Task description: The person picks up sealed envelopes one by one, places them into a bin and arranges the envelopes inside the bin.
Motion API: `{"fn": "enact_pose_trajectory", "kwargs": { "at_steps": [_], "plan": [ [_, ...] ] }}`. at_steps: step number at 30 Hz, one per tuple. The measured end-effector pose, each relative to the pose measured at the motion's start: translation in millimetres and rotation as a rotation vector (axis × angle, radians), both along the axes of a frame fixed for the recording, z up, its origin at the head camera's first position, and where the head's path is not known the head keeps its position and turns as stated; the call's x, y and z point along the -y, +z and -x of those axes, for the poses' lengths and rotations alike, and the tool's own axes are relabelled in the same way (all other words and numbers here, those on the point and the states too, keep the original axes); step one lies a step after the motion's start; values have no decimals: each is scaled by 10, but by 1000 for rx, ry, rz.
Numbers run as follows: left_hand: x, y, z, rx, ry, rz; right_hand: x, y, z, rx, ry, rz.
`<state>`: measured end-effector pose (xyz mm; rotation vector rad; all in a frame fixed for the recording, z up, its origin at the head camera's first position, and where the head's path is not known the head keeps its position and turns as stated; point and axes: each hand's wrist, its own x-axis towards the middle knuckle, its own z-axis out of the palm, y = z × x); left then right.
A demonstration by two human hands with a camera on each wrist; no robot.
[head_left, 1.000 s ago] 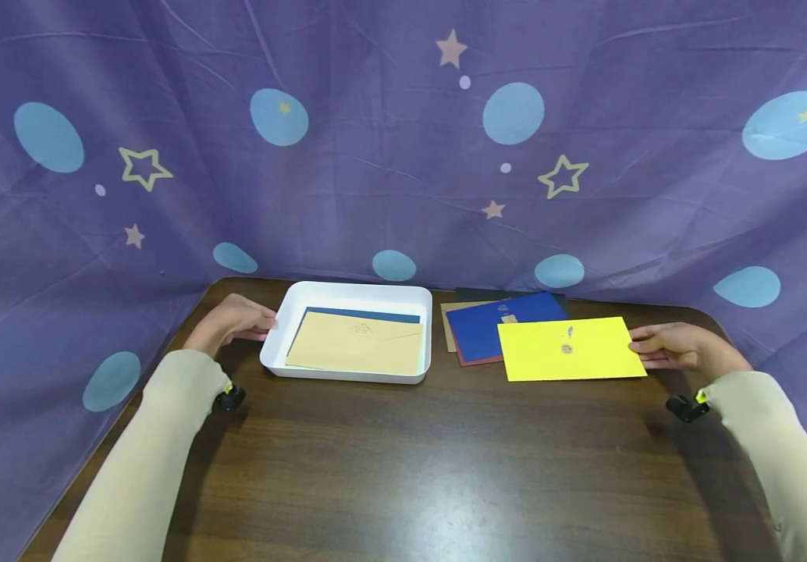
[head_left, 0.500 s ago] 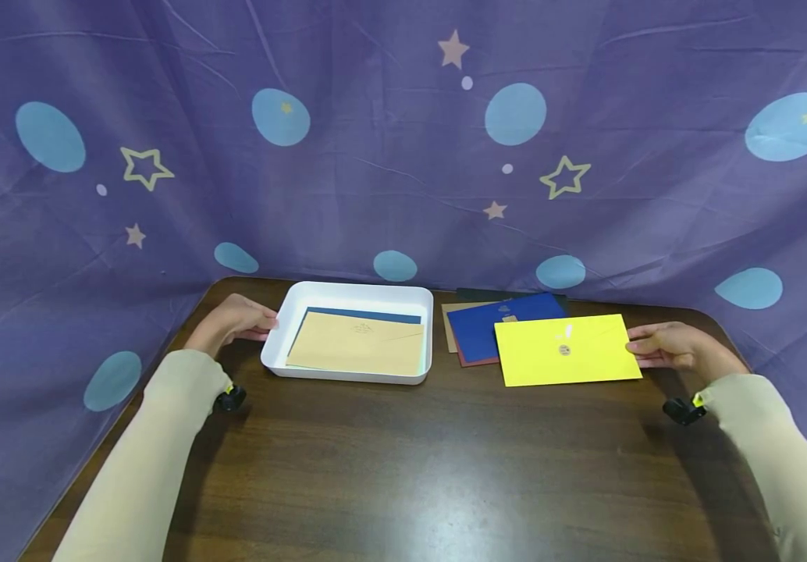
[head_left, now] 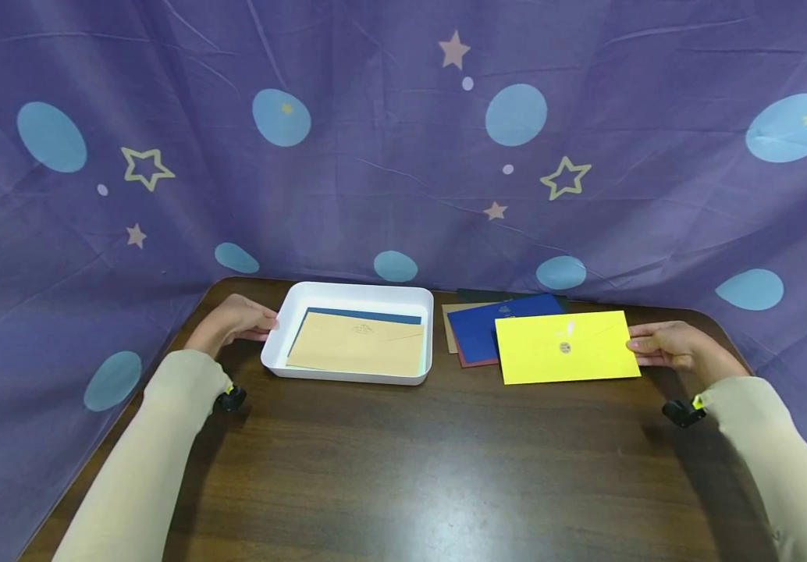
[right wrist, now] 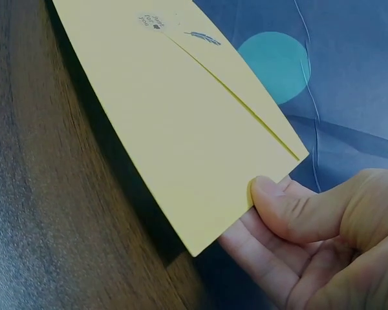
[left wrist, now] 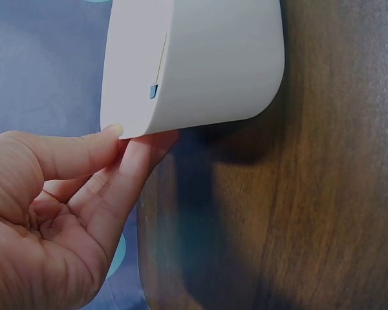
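My left hand (head_left: 238, 318) pinches the left rim of a white tray (head_left: 357, 377), thumb on top and fingers beneath, as the left wrist view shows. Inside the tray a tan envelope (head_left: 354, 347) lies over a dark blue one (head_left: 389, 317). At the right, my right hand (head_left: 673, 346) pinches the short edge of a yellow envelope (head_left: 530, 351) between thumb and fingers. This envelope bears a round sticker and a feather print in the right wrist view. It is held above the table and partly covers a blue envelope (head_left: 470, 336).
Under the blue envelope lie a tan envelope (head_left: 449, 328), a reddish one (head_left: 477, 363) and a dark green one (head_left: 474, 296). The brown wooden table (head_left: 375, 453) ends at a purple patterned curtain (head_left: 389, 195) behind and at both sides.
The yellow envelope has shifted slightly left with my right hand, and its tilt has altered a little. My left hand and the tray stay put.
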<state>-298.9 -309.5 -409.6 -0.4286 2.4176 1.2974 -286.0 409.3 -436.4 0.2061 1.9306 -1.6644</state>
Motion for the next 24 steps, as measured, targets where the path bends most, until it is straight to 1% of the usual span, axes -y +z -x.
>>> {"fn": "enact_pose_trajectory", "kwargs": {
  "at_steps": [6, 13, 18, 21, 24],
  "plan": [
    [0, -8, 4, 4, 11, 16, 2, 2, 5, -3, -2, 15],
    [1, -25, 24, 10, 14, 25, 27, 18, -11, -49, 15, 24],
    [2, -20, 21, 4, 14, 17, 107, 87, -14, -55, 15, 103],
    [-6, -19, 13, 4, 18, 18, 170, 140, -5, -46, 12, 178],
    [-5, -15, 8, 4, 22, 14, 222, 182, 3, -47, 31, 252]
  ]
}}
